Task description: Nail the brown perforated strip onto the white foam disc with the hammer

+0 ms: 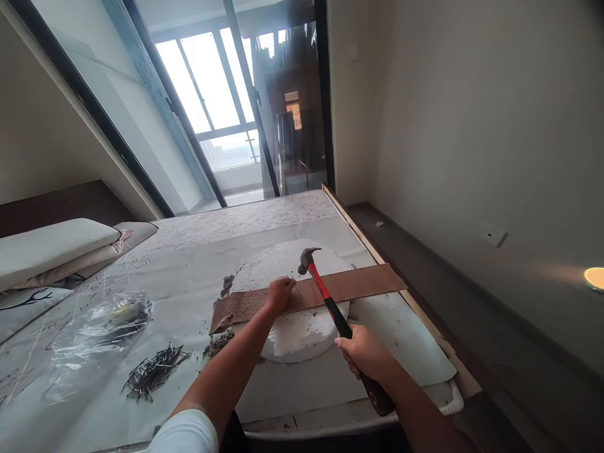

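Observation:
My right hand [365, 352] is wrapped round the black grip of a claw hammer [324, 292] with a red and black handle. The hammer's head is raised just above a brown strip of board [349, 286]. On that board rests my left hand [282, 292], its fingers pinched round a thin nail [292, 275] left of the hammer head. Rows of small holes or nail heads mark the board's left part. Beneath it lies a round white slab [302, 336] with a rough surface. Down to the left sits a pile of loose nails [155, 371].
A clear plastic bag [104, 333] with dark contents lies on the left of the pale sheet. Grey crumbs [219, 343] are scattered beside the slab. Pillows [56, 251] are stacked at the far left. A wooden edge [363, 236] runs along the right, with a wall beyond.

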Available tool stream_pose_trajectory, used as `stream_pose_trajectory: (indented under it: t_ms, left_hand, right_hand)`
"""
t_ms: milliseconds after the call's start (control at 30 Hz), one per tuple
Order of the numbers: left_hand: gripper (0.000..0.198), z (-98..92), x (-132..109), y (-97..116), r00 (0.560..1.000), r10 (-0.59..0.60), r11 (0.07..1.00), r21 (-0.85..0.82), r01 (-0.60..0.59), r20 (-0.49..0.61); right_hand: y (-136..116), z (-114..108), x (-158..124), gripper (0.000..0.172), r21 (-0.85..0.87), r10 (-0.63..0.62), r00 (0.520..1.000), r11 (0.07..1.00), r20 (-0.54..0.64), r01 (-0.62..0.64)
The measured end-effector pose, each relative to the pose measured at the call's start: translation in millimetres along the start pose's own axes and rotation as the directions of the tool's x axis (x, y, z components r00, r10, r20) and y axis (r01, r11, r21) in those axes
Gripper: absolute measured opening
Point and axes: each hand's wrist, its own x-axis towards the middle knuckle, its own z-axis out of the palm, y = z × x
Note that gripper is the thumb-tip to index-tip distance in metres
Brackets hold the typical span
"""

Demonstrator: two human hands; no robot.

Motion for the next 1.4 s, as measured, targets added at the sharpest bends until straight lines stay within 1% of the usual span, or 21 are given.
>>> stream_pose_trajectory:
  t_ms: [100, 267, 367, 600, 667, 767, 867, 967, 1067, 1167, 1233, 1300, 1400]
  left_hand:
    - [0.027, 5.4, 1.5, -4.3, 1.0, 0.011, 0.999, 0.031, -0.012, 0.011]
    - [0.027, 4.9, 1.5, -7.4, 1.0, 0.0, 1.0, 0.03, 0.0, 0.016]
    - [0.028, 3.8, 0.5, -6.6, 1.0, -0.007, 1.0, 0.007, 0.007, 0.018]
    - [0.028, 4.5, -2.1, -5.1, 1.0, 0.003, 1.0, -0.009, -0.003, 0.007]
    - [0.027, 6.6, -3.0, -5.9, 1.0, -0.006, 1.0, -0.007, 0.006, 0.002]
    - [0.026, 11.0, -4.7, -8.5, 1.0, -0.002, 1.0, -0.004, 0.002, -0.002]
    - [0.026, 15.5, -6.3, -11.7, 1.0, 0.024, 1.0, 0.001, -0.024, -0.012]
    - [0.027, 18.0, -7.5, -13.6, 0.999, 0.032, 0.999, 0.017, -0.031, -0.026]
    - [0.028, 18.4, -8.2, -13.7, 1.0, 0.029, 0.999, 0.031, -0.029, -0.011]
    - [0.026, 18.5, -9.4, -13.5, 0.999, 0.033, 0.998, 0.047, -0.033, -0.006]
    - [0.025, 18.9, -10.5, -13.8, 1.0, 0.028, 0.998, 0.052, -0.028, -0.004]
    - [0.027, 19.3, -11.7, -14.2, 1.0, 0.031, 0.998, 0.05, -0.031, 0.005]
    - [0.029, 19.1, -12.8, -14.1, 0.999, 0.048, 0.998, 0.05, -0.048, 0.015]
  right_hand:
    - [-6.9, -0.8, -3.2, 0.012, 0.005, 0.015, 1.0, 1.0, 0.005, -0.015]
    - [-11.8, -0.1, -5.6, 0.012, 0.011, 0.027, 1.0, 1.0, 0.015, -0.027]
    - [-9.8, 1.9, -4.2, 0.012, 0.006, 0.034, 0.999, 0.999, 0.028, -0.034]
    - [0.5, 8.3, 0.6, 0.013, -0.014, 0.032, 0.999, 0.999, 0.016, -0.032]
    - [2.2, 7.6, -0.9, 0.013, -0.064, 0.004, 1.0, 0.998, 0.003, -0.004]
    - [0.0, 5.3, -7.9, 0.013, -0.228, -0.065, 0.997, 0.972, -0.03, 0.056]
    - [-7.5, 5.6, -17.9, 0.014, -0.401, -0.141, 0.987, 0.911, -0.076, 0.099]
    - [-14.5, 9.5, -23.7, 0.014, -0.522, -0.201, 0.971, 0.846, -0.131, 0.104]
    - [-15.7, 13.5, -20.6, 0.014, -0.551, -0.214, 0.97, 0.826, -0.116, 0.116]
    - [-13.7, 15.8, -14.9, 0.015, -0.539, -0.139, 0.987, 0.839, -0.084, 0.072]
    - [-14.1, 16.5, -15.5, 0.016, -0.542, -0.105, 0.991, 0.839, -0.082, 0.044]
    - [-16.6, 16.9, -20.1, 0.015, -0.542, -0.112, 0.989, 0.839, -0.095, 0.043]
    - [-20.5, 17.2, -26.2, 0.013, -0.525, -0.147, 0.984, 0.848, -0.097, 0.075]
